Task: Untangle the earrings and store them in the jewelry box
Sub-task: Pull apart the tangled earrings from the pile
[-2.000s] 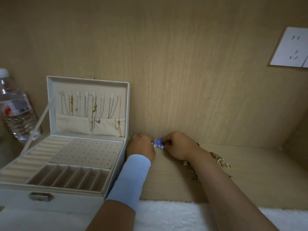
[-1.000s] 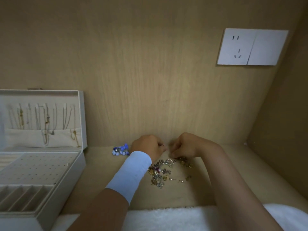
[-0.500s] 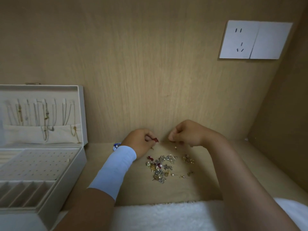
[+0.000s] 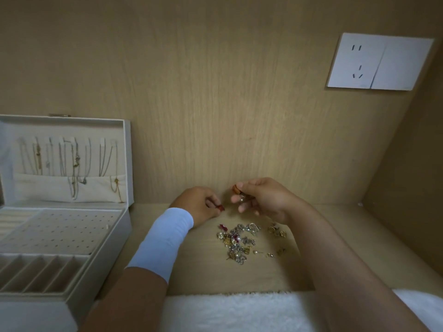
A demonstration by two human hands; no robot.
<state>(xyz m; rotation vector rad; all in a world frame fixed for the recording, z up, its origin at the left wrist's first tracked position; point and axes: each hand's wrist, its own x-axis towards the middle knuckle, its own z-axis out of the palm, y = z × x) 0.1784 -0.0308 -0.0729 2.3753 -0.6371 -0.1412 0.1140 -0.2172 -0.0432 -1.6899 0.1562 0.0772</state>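
A tangled heap of gold, silver and red earrings point(image 4: 239, 240) lies on the wooden surface, with a few loose ones point(image 4: 276, 231) to its right. Just behind the heap, my left hand point(image 4: 200, 204) pinches a small red earring point(image 4: 220, 207). My right hand point(image 4: 261, 196) is raised a little to the right of it and pinches an orange-red earring with a small pearl point(image 4: 238, 191). The open white jewelry box point(image 4: 110, 238) stands at the left, its perforated earring panel point(image 4: 60, 230) facing up.
Necklaces point(image 4: 74, 164) hang inside the box lid. Divided compartments point(image 4: 40, 271) fill the box's front. A white fluffy cloth point(image 4: 239, 310) lies along the near edge. A wall socket point(image 4: 378, 62) sits on the back panel; a side wall closes the right.
Both hands have drawn apart, each now pinching its own earring; my right hand has lifted with the orange-red piece. The blue earrings at the left are hidden behind my left hand.
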